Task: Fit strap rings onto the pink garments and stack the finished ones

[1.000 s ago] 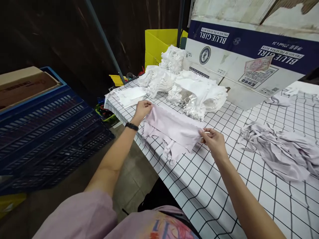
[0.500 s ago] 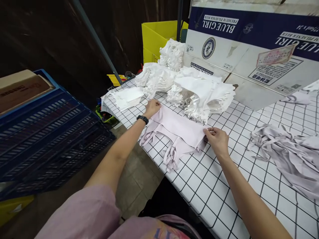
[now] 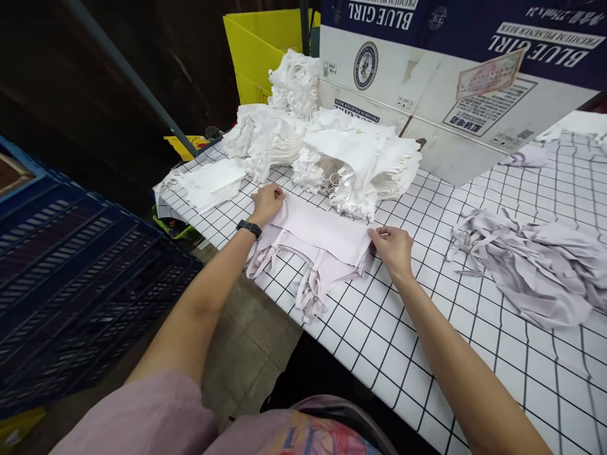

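A pale pink strappy top lies spread on a small pile of similar tops on the checked tablecloth, its thin straps hanging toward the table's near edge. My left hand, with a dark band on the wrist, pinches the top's far left corner. At the far right corner, my right hand grips the hem between thumb and fingers. Just beyond the pink cloth sits a thick stack of white tops, partly fanned at its sides.
More white garments are stacked behind, beside a flat white piece. A beer carton and a yellow bin stand at the back. Crumpled greyish-pink garments lie right. A blue crate stands left of the table.
My view has swung right, so everything sits farther left in the picture. Both hands keep hold of the pink top's corners, and the top lies in about the same place.
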Demonstrator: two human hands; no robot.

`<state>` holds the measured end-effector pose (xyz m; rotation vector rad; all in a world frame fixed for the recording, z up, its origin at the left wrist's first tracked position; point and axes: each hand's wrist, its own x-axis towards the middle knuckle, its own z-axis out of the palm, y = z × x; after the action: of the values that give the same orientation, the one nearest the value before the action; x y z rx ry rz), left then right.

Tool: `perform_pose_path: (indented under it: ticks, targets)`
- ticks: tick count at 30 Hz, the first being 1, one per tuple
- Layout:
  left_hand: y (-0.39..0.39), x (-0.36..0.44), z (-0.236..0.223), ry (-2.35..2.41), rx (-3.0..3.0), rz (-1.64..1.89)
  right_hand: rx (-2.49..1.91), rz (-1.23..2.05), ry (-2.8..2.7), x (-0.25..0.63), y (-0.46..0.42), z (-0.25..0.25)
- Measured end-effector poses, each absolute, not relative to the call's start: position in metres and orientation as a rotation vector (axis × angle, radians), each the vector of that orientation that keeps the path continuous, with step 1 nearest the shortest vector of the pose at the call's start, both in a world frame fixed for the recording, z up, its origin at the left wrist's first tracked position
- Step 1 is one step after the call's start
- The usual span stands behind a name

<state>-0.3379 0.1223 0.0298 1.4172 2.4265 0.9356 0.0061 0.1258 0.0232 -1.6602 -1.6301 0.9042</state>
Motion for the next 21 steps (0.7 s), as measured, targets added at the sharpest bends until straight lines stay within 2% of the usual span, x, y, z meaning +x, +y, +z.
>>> perform_pose_path:
  ticks: [9,15,21]
  targets:
    - [0.118,-0.336,0.023,2.405,1.553,0.898,-1.643,0.94,-1.608,0.01,0.127,0.024]
    - [0.105,-0.353,0.026,2.217,1.69,0.958,-1.635,1.043,-1.597,0.019,0.119,0.028]
    - [0.062,-0.342,0.034,2.139,2.046,1.047,-1.608,0.732,-1.754,0.031,0.065,0.048]
